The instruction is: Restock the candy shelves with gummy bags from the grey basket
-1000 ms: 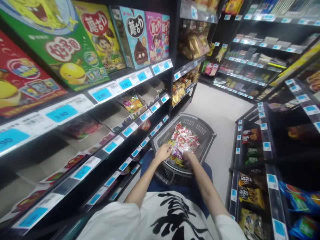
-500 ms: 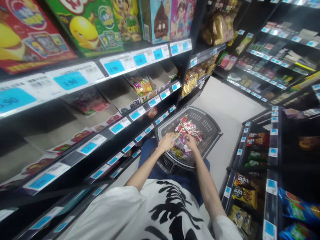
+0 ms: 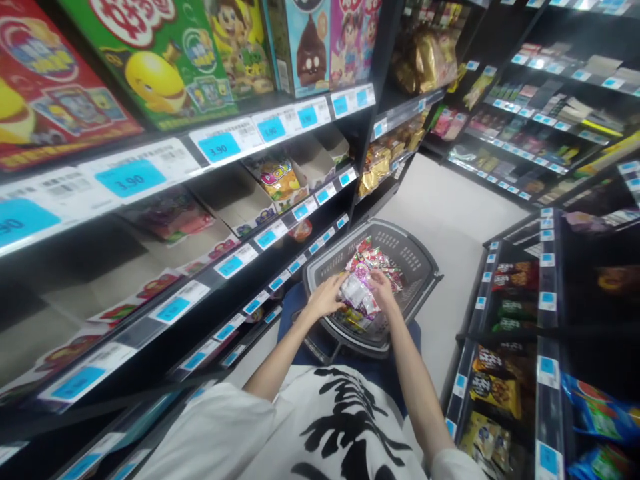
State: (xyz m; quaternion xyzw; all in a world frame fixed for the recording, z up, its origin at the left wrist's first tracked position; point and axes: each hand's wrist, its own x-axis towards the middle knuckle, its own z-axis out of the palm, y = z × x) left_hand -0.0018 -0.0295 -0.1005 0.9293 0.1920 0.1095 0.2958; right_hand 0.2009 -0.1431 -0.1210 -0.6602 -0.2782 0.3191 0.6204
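Left shelf [image 3: 145,333]: running the length of a store aisle, it is filling most of the head view I am watching from afar.
Right shelf [image 3: 547,333]: it is lining the opposite side, holding blue bags [image 3: 600,407] near the lower corner.
Far shelf [image 3: 530,115]: it is closing off the aisle, crowded with goods too blurred for me to name.
Floor [image 3: 435,193]: pale, it is showing between the shelves.
Shirt [image 3: 210,433]: white with a black print, it is spreading below the arms, while blue trousers [image 3: 293,317] are showing beside the basket.
Basket [image 3: 400,231]: gray and slotted, it is standing directly before the person; what is bearing it I cannot tell.
Green box [image 3: 160,60]: it is standing on the upper left shelf between a red box [image 3: 60,100] and a yellow one, with a blue box [image 3: 310,47] beyond.
Left hand [image 3: 325,300]: it is touching the silvery packet, thumb standing apart from the fingers; whether it is pinching I cannot tell.
Right hand [image 3: 383,290]: fingers are curling narrow at the packet's other side; their grip I cannot tell.
Red packets [image 3: 367,253]: they are lying in the basket, just beyond the hands.
Silvery packet [image 3: 356,290]: it is showing between both hands, within the basket's rim, partly covering a yellow packet [image 3: 353,317].
Price tags [image 3: 217,147]: blue, they are dotting the shelf edges, several reading 3.90.
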